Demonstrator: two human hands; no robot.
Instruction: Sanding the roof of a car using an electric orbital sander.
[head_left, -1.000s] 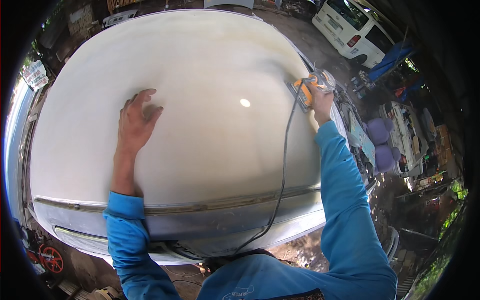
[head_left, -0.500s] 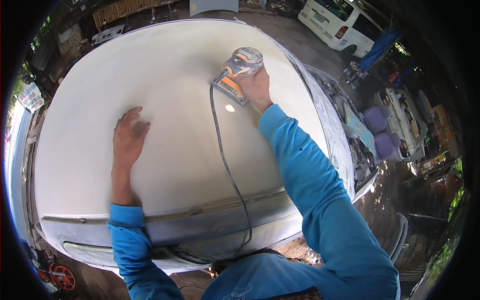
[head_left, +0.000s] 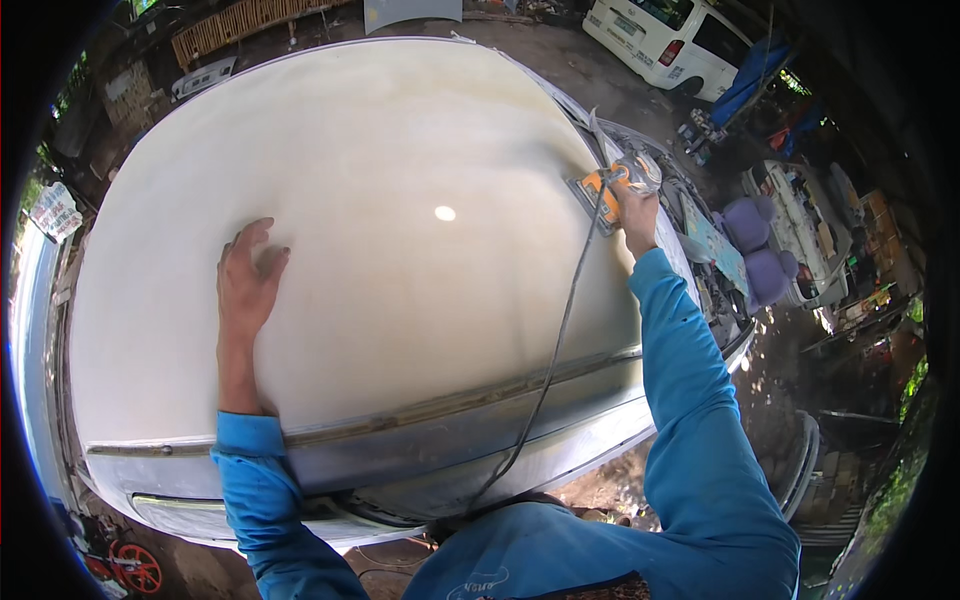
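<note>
A pale, dull-coated car roof (head_left: 400, 290) spreads out below me. My right hand (head_left: 637, 212) is wrapped round an orange and grey electric sander (head_left: 598, 196), whose flat pad lies against the roof near its right edge. From the sander a dark cord (head_left: 553, 370) runs down across the roof and over the near side toward my body. On the left part of the roof my left hand (head_left: 250, 277) rests with its fingers apart, holding nothing. Blue sleeves cover both forearms.
A dark trim strip (head_left: 330, 428) runs along the roof's near edge. To the right are the exposed engine bay (head_left: 705, 270) and purple seats (head_left: 760, 250). A white van (head_left: 668, 45) stands at the far right. A bamboo bench (head_left: 240, 30) lies beyond the roof.
My right hand has swept the sander rightward and somewhat nearer, from the roof's upper middle to its right edge. The cord trails after it. My left hand stays in nearly the same place.
</note>
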